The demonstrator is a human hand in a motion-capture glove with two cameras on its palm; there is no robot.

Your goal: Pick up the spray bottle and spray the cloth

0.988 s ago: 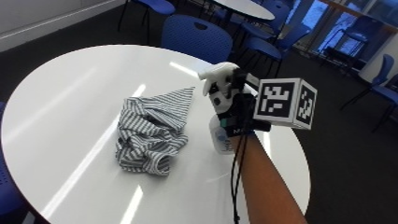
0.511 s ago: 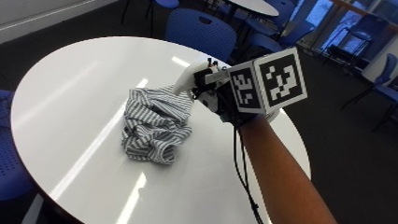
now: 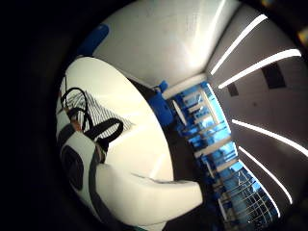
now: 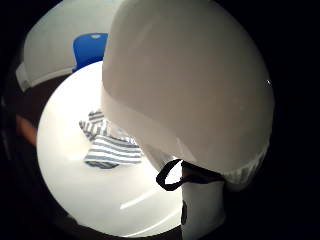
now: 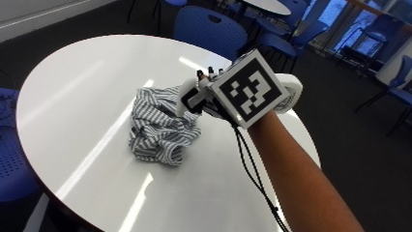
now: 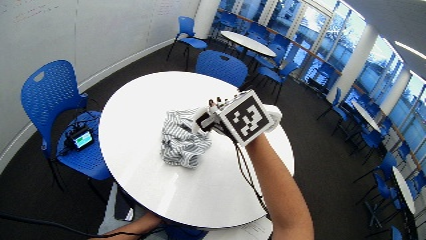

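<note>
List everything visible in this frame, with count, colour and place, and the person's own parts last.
Table: one, white, round, centre of room.
Cloth: one, grey-and-white striped, crumpled on the table.
Spray bottle: one, white, lifted over the cloth's edge, nozzle toward the cloth.
Chairs: several, blue, around this table and others behind.
Device: one, lit screen, on the nearest blue chair's seat.
Right hand: one, black glove, grips the spray bottle.
Forearm: one, bare, reaching over the table.

Your right hand holds the spray bottle above the table, just beside the cloth lying on it.
</note>
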